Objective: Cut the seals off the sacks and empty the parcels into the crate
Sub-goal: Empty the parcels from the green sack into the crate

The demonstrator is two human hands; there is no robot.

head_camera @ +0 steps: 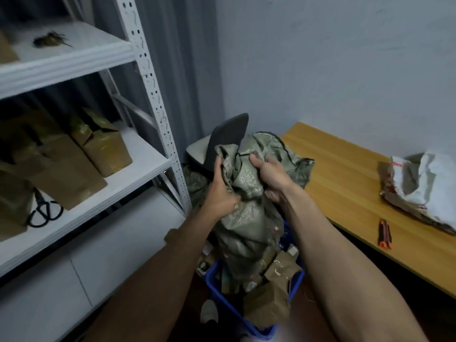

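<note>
Pale blue-grey wall closes off a narrow corner, with a grey curtain hanging along its left side. Low in the middle stands the blue crate, heaped with brown taped parcels that rise above its rim. Directly over the crate hangs a grey-green woven sack, crumpled, its lower end down at the parcels. Both hands hold it above the crate. The left hand has its fingers curled into the bunched cloth on the sack's left side. The right hand clenches a fold near the top on the right.

Behind the crate stands a chair with a dark back and a pale seat, and another greenish sack is slumped at its foot. Right of the crate runs a wooden table. On it an orange-and-black utility knife lies nearer the crate, and a heap of crumpled white and brownish sacks lies farther right, cut off by the frame edge. Left of the crate rises a white metal rack; its middle shelf carries cardboard boxes and black scissors, all blurred.

The sack hides the crate's far wall and much of its load, and the crate's near corner is lost in shadow. Whether the sack's mouth is open cannot be made out. A small dark bundle on the rack's top shelf is too blurred to identify.
</note>
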